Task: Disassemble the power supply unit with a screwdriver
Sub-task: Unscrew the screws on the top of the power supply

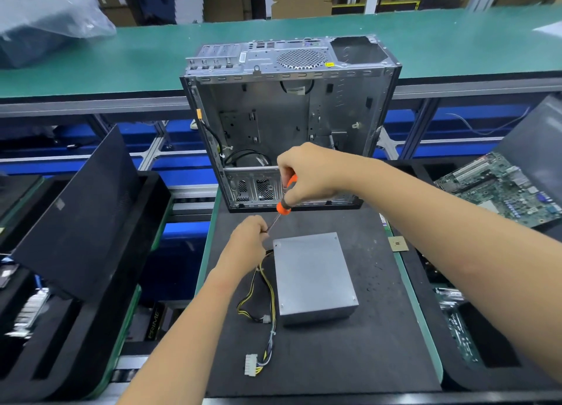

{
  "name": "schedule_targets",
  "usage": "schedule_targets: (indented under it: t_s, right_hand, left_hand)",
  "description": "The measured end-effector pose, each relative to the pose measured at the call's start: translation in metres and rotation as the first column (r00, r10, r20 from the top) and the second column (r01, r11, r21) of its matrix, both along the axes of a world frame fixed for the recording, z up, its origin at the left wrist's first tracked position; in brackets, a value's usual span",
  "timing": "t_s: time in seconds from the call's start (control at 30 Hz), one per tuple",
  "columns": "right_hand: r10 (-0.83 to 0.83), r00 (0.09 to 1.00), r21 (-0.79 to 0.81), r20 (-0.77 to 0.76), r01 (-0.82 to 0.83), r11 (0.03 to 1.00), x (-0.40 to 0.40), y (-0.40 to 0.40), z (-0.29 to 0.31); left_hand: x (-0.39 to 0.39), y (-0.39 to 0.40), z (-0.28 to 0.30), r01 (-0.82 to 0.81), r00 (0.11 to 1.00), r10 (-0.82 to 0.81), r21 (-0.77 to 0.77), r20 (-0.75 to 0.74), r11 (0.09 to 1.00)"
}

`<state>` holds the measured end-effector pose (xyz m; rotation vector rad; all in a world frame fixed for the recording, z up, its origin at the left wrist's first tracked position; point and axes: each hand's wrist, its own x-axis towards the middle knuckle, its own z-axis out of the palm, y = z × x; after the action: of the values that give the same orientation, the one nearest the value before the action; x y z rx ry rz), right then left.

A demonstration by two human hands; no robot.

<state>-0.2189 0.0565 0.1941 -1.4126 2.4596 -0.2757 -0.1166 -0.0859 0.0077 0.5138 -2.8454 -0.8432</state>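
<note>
Black mat (380,337), grey power supply (313,278), empty case (289,124)

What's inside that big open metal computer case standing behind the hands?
The open grey metal computer case looks mostly stripped: bare panels, black cables at lower left, and a perforated drive cage at the bottom. The right hand gripping the orange-handled screwdriver covers part of it.
</note>
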Motion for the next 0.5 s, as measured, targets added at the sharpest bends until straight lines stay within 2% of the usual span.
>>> schedule_targets:
  t_s: [0.07, 0.13, 0.2, 0.27, 0.33, 0.43, 0.5]
  right_hand:
    - [-0.003, 0.998, 0.071, 0.069, -0.002, 0.998, -0.004, 0.002, -0.004]
    - [0.004, 0.993, 0.134, 0.117, -0.02, 0.991, -0.006, 0.005, -0.012]
    - [-0.01, 0.99, 0.144, 0.141, -0.01, 0.99, -0.01, 0.007, -0.02]
    - [-0.039, 0.984, 0.135, 0.171, 0.016, 0.991, -0.014, 0.008, -0.028]
    - [-0.051, 0.986, 0.146, 0.161, 0.027, 0.989, -0.016, 0.006, -0.036]
    - [-0.036, 0.997, 0.151, 0.073, 0.024, 0.988, -0.015, 0.001, -0.053]
    - [-0.047, 0.996, 0.121, 0.076, 0.038, 0.992, -0.014, -0.004, -0.065]
  left_hand:
    - [0.004, -0.012, 0.007, -0.023, 1.0, 0.026, 0.142, -0.018, 0.99]
    - [0.01, -0.023, 0.016, 0.016, 1.0, -0.02, 0.284, 0.012, 0.959]
    - [0.015, -0.036, 0.022, 0.044, 0.999, -0.05, 0.449, 0.001, 0.892]
    - [0.02, -0.05, 0.023, 0.014, 1.0, 0.002, 0.559, -0.028, 0.829]
    - [0.023, -0.061, 0.017, -0.056, 0.997, 0.074, 0.552, -0.009, 0.832]
    - [0.021, -0.065, 0.0, -0.171, 0.985, 0.153, 0.358, 0.08, 0.918]
    - [0.018, -0.061, -0.012, -0.17, 0.984, 0.152, 0.233, 0.091, 0.958]
